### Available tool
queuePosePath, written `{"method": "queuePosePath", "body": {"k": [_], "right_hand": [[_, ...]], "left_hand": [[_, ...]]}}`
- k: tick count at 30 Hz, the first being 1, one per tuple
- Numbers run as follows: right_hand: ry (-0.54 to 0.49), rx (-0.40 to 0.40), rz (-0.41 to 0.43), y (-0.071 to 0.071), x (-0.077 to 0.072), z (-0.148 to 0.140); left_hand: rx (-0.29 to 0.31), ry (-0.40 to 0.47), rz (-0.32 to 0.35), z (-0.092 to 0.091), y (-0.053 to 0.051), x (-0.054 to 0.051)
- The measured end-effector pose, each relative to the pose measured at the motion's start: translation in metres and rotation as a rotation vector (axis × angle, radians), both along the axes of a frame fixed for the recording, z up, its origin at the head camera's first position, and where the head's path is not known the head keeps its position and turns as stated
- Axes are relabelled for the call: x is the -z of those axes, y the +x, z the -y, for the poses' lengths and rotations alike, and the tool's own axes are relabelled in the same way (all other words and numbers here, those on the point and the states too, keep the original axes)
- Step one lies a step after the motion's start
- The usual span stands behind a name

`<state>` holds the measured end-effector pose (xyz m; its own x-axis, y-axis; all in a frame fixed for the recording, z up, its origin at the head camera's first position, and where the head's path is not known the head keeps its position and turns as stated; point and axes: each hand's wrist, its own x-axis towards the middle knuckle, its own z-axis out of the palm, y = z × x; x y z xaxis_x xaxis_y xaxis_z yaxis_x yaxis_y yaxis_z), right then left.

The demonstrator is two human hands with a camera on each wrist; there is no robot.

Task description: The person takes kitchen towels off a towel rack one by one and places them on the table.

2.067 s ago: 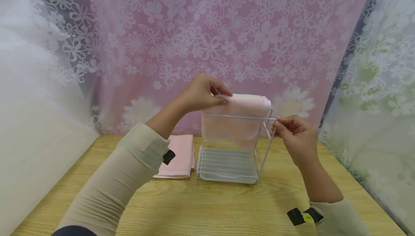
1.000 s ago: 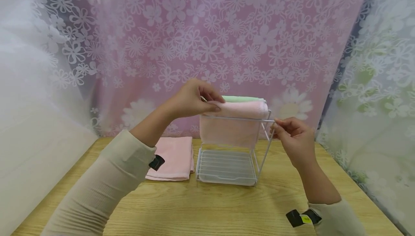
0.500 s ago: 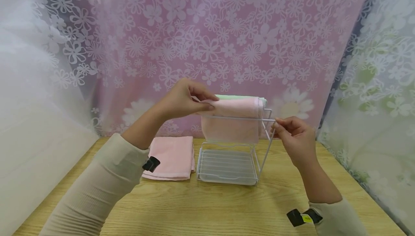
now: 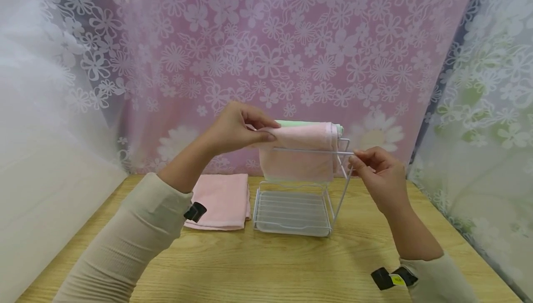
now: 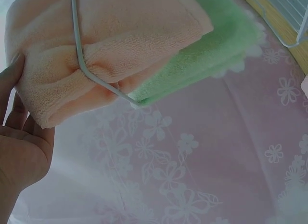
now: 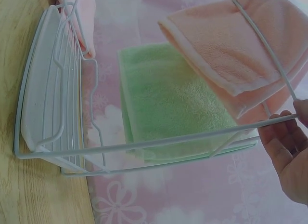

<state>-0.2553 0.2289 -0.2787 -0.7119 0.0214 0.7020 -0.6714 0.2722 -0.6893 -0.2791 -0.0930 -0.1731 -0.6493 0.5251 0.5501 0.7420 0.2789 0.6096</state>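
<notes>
A pale pink towel [image 4: 304, 137] lies over an upper bar of the white wire rack [image 4: 343, 193], part of it hanging down. My left hand [image 4: 233, 129] pinches the towel's upper left end between thumb and fingers. At the rack's top right front corner, my right hand [image 4: 382, 178] grips the wire with thumb and fingertips. Behind the pink towel a light green towel [image 6: 168, 94] hangs folded over another bar. In the left wrist view, a rack bar crosses in front of the pink towel [image 5: 130, 36].
A folded pink towel [image 4: 222, 201] lies on the wooden table [image 4: 250, 266] left of the rack. The rack's base holds a translucent tray [image 4: 291, 226] under wire rungs. A flowered curtain [image 4: 233, 53] stands behind, with pale sheets on both sides.
My left hand has moved left and slightly down, still pinching the pink towel. The towel's drooping lower right corner has risen nearly level, and more green shows behind. My right hand keeps its grip.
</notes>
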Motion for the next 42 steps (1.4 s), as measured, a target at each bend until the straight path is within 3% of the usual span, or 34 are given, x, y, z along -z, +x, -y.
{"method": "queuePosePath", "body": {"k": [7,16,21,27,42], "right_hand": [[-0.095,-0.065,0.021,-0.005,-0.003,0.004],[-0.078,0.000,0.015,-0.003,-0.002,0.004],[-0.106,-0.016,0.014,-0.002,-0.002,0.004],[-0.119,-0.029,0.020,0.000,-0.001,0.005],[-0.124,-0.046,0.022,-0.001,-0.002,0.003]], "left_hand": [[0.017,0.018,0.002,0.005,0.005,-0.001],[0.033,0.036,0.010,0.009,0.005,0.001],[0.037,0.063,-0.004,0.015,0.002,0.004],[0.050,0.105,0.027,0.021,0.005,0.007],[-0.031,0.134,0.066,0.044,0.011,0.006]]}}
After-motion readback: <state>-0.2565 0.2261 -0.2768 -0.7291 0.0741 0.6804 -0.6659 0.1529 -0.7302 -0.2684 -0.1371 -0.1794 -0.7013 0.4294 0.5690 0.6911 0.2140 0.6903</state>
